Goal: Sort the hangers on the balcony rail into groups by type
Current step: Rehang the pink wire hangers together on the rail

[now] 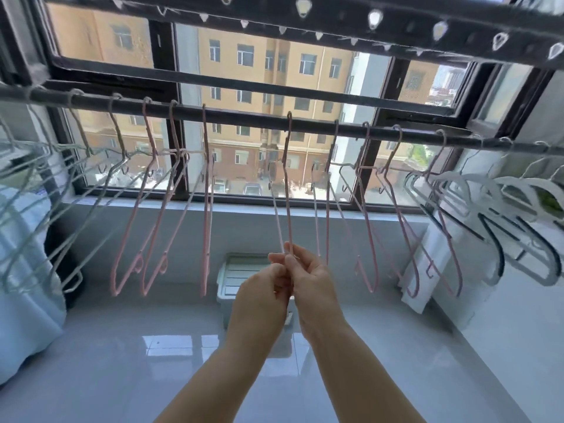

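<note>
Now both of my hands are up under the middle of the rail, and they meet at the bottom of one pink hanger. My right hand pinches the thin wire between thumb and finger. My left hand has its fingers curled tight on the same low end, with no gap that I can see. The hanger's hook sits on the rail all by itself. Some pink hangers on the left are well apart from it, and more pink ones on the right are nearer. Grey wire hangers bunch at the far left, and thick white hangers bunch at the far right. I think this step is to move the lone pink one over to join its friends. To do it well I would lift a little so the hook rides loose, go slowly, and keep the hanger straight — a swing could snag the small hooks on its neighbour.
</note>
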The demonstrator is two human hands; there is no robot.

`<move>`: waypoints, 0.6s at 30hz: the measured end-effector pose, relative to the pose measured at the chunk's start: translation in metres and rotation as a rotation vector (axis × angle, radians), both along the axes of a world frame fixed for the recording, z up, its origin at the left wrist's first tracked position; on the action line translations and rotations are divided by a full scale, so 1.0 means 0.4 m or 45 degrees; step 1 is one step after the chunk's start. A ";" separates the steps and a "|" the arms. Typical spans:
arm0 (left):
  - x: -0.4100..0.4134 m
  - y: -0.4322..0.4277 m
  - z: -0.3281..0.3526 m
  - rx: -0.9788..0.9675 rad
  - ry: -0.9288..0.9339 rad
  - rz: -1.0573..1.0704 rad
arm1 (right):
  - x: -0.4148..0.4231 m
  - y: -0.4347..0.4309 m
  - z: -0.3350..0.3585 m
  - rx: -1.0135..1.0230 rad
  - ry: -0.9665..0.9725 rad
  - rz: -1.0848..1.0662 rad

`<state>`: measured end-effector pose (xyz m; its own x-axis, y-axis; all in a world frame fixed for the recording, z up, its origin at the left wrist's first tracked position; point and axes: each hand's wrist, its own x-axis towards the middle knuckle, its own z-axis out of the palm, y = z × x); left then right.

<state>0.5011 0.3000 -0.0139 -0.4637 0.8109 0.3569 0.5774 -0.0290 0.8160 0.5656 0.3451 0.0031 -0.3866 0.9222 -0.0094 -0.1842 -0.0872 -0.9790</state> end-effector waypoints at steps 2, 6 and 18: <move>0.001 -0.008 -0.011 -0.005 -0.023 0.000 | 0.003 -0.006 -0.004 0.009 -0.044 0.013; -0.007 -0.071 -0.029 0.068 -0.063 0.082 | 0.018 -0.046 -0.029 0.336 -0.397 -0.051; -0.202 -0.181 -0.026 0.109 0.057 0.389 | -0.175 -0.055 0.061 0.842 -0.600 0.248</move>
<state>0.4205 0.2275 -0.0242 -0.6635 0.6027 0.4434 0.6052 0.0839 0.7916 0.4957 0.3230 0.0274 -0.6307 0.7114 0.3099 0.2166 0.5449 -0.8100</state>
